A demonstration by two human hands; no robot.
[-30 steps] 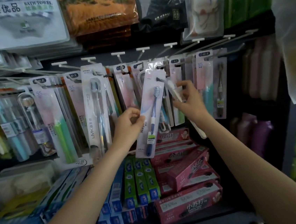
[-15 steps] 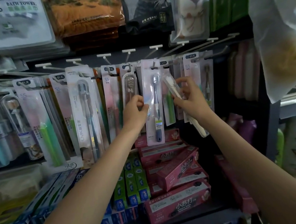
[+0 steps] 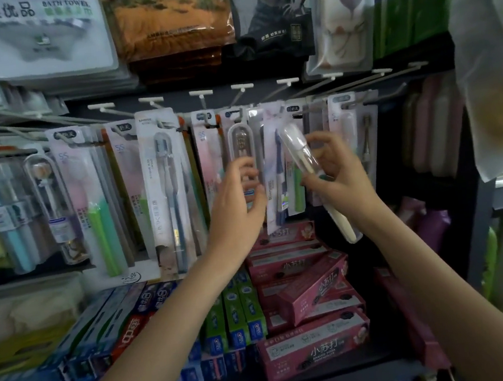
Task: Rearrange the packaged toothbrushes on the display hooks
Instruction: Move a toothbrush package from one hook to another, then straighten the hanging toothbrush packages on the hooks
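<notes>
Packaged toothbrushes hang in a row from white display hooks (image 3: 201,93). A pack with a dark blue toothbrush (image 3: 277,175) hangs at the middle, with no hand on it. Just left of it, my left hand (image 3: 239,201) hovers with relaxed fingers in front of a clear-capsule toothbrush pack (image 3: 240,143) and holds nothing. My right hand (image 3: 337,175) grips a cream toothbrush in a clear tube case (image 3: 297,149). The case is tilted, head up and to the left, and its lower end sticks out below my palm.
Pink toothpaste boxes (image 3: 315,349) are stacked on the shelf below, with green boxes (image 3: 235,316) and blue ones (image 3: 109,326) to their left. Towel packs (image 3: 41,32) hang above. A translucent plastic bag (image 3: 492,72) hangs at the upper right.
My left hand carried the blue toothbrush pack up to a hook, hung it and let go. My right hand brought the cased toothbrush up in front of the row.
</notes>
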